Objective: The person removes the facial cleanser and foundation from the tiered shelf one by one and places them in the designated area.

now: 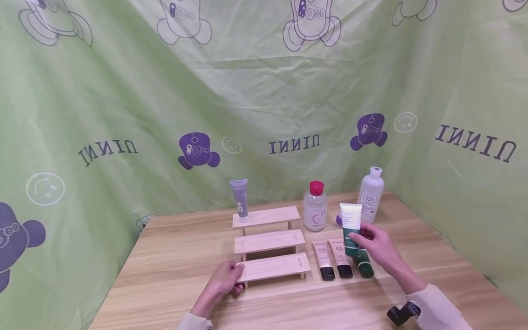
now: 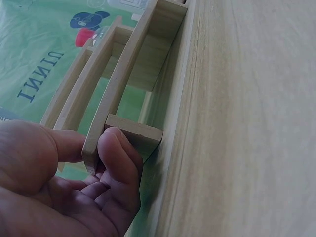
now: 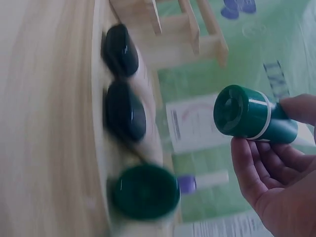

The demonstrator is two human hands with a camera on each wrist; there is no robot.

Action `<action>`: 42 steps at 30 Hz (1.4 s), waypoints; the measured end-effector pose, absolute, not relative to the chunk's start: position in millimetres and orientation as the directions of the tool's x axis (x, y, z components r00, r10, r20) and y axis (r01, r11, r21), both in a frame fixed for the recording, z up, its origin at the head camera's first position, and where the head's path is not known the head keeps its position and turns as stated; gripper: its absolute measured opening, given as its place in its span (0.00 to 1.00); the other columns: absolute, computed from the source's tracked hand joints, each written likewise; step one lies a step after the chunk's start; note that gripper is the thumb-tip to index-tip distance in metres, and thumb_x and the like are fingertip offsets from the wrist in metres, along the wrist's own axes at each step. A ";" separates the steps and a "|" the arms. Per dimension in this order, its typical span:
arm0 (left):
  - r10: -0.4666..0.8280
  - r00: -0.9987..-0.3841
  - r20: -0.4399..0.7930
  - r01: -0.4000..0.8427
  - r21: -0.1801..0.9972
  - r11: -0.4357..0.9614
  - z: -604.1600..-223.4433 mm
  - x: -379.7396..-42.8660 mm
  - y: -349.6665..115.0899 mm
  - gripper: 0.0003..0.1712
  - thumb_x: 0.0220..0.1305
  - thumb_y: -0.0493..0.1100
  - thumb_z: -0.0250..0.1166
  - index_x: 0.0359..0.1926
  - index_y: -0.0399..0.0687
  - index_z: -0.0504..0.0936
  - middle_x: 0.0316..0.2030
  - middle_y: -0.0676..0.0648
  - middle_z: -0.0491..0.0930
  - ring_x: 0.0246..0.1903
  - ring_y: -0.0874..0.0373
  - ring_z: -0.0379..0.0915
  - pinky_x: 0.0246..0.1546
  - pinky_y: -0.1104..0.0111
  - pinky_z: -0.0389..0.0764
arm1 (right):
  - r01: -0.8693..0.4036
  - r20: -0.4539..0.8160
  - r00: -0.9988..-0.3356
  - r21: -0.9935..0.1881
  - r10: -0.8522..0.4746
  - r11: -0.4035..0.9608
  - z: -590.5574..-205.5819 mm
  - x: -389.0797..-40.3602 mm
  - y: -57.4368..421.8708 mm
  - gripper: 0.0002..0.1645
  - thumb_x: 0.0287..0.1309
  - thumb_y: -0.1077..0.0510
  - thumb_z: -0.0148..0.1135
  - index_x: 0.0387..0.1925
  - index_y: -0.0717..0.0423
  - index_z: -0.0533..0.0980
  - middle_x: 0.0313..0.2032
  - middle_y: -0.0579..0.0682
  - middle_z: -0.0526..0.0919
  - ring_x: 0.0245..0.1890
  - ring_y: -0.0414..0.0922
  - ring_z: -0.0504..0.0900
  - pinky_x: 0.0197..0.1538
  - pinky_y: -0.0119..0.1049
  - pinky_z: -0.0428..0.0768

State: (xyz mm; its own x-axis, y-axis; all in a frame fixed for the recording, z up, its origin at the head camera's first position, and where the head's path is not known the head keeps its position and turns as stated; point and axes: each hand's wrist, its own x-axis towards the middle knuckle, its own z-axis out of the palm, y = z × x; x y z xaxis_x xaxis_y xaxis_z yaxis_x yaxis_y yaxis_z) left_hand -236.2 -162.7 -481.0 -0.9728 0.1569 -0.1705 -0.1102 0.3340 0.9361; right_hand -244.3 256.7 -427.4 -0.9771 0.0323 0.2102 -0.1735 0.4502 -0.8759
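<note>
green-and-white tube [image 1: 351,219] pinched between thumb and fingers of right hand [image 1: 381,247] | held right of front wooden riser [image 1: 274,268], long axis near upright, cap [image 3: 232,111] down | riser's left end gripped by left hand [image 1: 224,278]

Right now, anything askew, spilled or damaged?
No spill or damage stands out. The green-and-white tube in the right hand looks intact, and the wooden stands roughly line up. One oddity: lettering on the green backdrop looks flipped.
</note>
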 end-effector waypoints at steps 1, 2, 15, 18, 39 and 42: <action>0.157 -0.973 -0.172 -0.112 0.936 0.335 -481.0 -236.5 -162.7 0.16 0.73 0.43 0.54 0.38 0.30 0.74 0.22 0.45 0.76 0.15 0.63 0.72 0.15 0.74 0.78 | -0.169 0.208 -0.977 -0.873 0.036 0.457 -428.5 -242.9 261.8 0.29 0.64 0.53 0.63 0.55 0.74 0.71 0.43 0.63 0.81 0.37 0.38 0.80 0.39 0.31 0.84; 0.155 -0.972 -0.175 -0.115 0.935 0.336 -480.9 -236.7 -162.9 0.16 0.73 0.43 0.54 0.38 0.31 0.74 0.22 0.45 0.76 0.15 0.63 0.72 0.15 0.74 0.78 | -0.161 0.203 -0.978 -0.872 0.042 0.462 -429.5 -241.5 266.9 0.30 0.64 0.52 0.63 0.55 0.74 0.71 0.44 0.64 0.81 0.36 0.37 0.80 0.39 0.31 0.84; 0.149 -0.973 -0.178 -0.117 0.930 0.348 -480.5 -236.6 -162.3 0.17 0.73 0.44 0.53 0.40 0.30 0.74 0.23 0.45 0.76 0.15 0.63 0.72 0.15 0.74 0.79 | 0.042 0.049 -0.990 -0.791 0.131 0.610 -443.5 -233.0 311.1 0.41 0.64 0.46 0.62 0.60 0.79 0.64 0.49 0.73 0.77 0.37 0.46 0.81 0.37 0.35 0.84; 0.149 -0.972 -0.180 -0.118 0.930 0.348 -480.4 -236.8 -162.2 0.17 0.73 0.44 0.53 0.39 0.30 0.74 0.23 0.45 0.76 0.15 0.63 0.72 0.15 0.74 0.78 | 0.069 0.023 -0.991 -0.765 0.135 0.641 -446.0 -232.9 316.1 0.41 0.65 0.46 0.61 0.59 0.80 0.64 0.47 0.73 0.78 0.36 0.48 0.81 0.36 0.36 0.83; 0.155 -0.977 -0.148 -0.078 0.920 0.385 -479.4 -237.2 -162.8 0.16 0.73 0.43 0.54 0.38 0.30 0.75 0.23 0.45 0.77 0.15 0.62 0.73 0.16 0.73 0.79 | 0.147 -0.062 -0.986 -0.743 0.152 0.653 -462.2 -236.8 317.9 0.30 0.61 0.49 0.63 0.47 0.77 0.75 0.29 0.53 0.81 0.29 0.46 0.76 0.32 0.36 0.75; 0.155 -0.977 -0.149 -0.080 0.921 0.380 -479.5 -237.3 -162.6 0.16 0.73 0.43 0.54 0.38 0.31 0.74 0.23 0.45 0.77 0.15 0.62 0.73 0.16 0.73 0.79 | 0.149 -0.066 -0.987 -0.732 0.149 0.665 -461.5 -237.3 318.1 0.32 0.61 0.47 0.63 0.48 0.77 0.75 0.29 0.53 0.82 0.30 0.47 0.77 0.32 0.36 0.75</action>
